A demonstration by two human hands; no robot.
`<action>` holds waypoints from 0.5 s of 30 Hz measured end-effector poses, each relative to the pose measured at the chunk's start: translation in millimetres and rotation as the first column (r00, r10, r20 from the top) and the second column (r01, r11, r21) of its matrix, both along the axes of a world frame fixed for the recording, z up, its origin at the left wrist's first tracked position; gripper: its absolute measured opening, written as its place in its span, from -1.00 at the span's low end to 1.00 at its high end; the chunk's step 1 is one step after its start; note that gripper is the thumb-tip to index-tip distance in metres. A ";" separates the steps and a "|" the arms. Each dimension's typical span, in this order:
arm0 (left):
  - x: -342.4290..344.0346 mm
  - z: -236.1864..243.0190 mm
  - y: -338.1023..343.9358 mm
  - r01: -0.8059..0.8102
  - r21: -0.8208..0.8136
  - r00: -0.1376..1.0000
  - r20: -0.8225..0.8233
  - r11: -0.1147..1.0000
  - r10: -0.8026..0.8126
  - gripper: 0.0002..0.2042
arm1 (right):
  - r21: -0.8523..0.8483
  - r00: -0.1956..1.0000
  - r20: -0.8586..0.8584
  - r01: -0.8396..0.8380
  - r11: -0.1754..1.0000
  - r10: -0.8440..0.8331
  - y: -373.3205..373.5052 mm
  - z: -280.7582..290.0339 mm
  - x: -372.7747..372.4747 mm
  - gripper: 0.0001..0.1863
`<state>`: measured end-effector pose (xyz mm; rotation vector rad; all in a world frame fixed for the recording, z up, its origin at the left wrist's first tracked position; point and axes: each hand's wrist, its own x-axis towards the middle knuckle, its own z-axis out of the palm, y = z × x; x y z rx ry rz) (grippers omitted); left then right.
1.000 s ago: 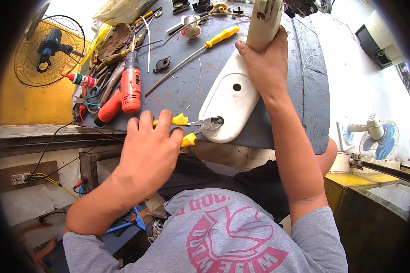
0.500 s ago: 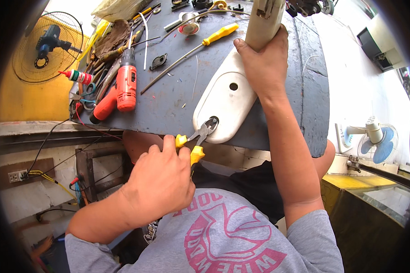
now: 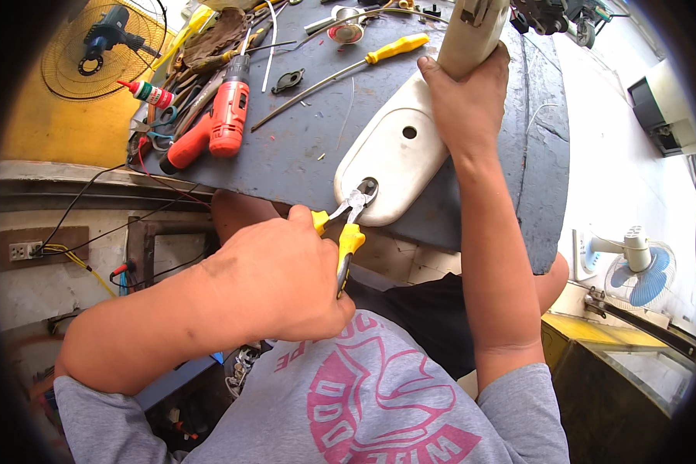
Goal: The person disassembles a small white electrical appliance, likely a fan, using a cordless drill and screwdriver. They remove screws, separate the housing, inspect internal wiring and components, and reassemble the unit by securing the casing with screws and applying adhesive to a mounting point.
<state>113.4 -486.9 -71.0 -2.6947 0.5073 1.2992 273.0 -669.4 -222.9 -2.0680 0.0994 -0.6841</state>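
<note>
My left hand [image 3: 290,263] is closed around yellow-and-black handled pliers [image 3: 351,240]. The pliers' jaws sit at the small hole near the front end of a white plastic fan base [image 3: 390,166]; whether they grip anything there, I cannot tell. A second round hole shows farther up the same oval face. My right hand [image 3: 472,108] wraps around the base where its upright white neck [image 3: 469,37] begins, steadying it at the table's front edge. Left of the base lies a long screwdriver [image 3: 394,49] with a yellow handle.
An orange cordless drill [image 3: 228,120] lies on the grey table [image 3: 286,174] beside a heap of tools, a small glue bottle [image 3: 148,93] and scissors [image 3: 162,127]. A dark motor part [image 3: 545,14] stands at the far right. Black cables hang off the left edge.
My left hand has turned and its forearm has swung outward to the left, while the pliers' jaws stay at the hole. The whole view has shifted slightly.
</note>
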 end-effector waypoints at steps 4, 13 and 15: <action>4.9 3.9 6.6 0.084 0.062 0.995 0.046 0.995 -0.087 -0.48 | 0.001 1.000 0.016 0.023 1.000 -0.023 1.2 4.2 -1.7 -0.10; 33.1 2.8 39.1 0.403 0.103 0.884 0.212 0.909 -0.416 -0.69 | -0.008 0.999 0.035 0.032 0.999 -0.031 1.6 3.3 -3.3 -0.14; 32.7 -2.3 44.6 0.420 0.097 0.869 0.241 0.902 -0.431 -0.65 | -0.011 0.999 0.033 0.015 1.000 -0.015 1.4 3.0 -2.7 -0.10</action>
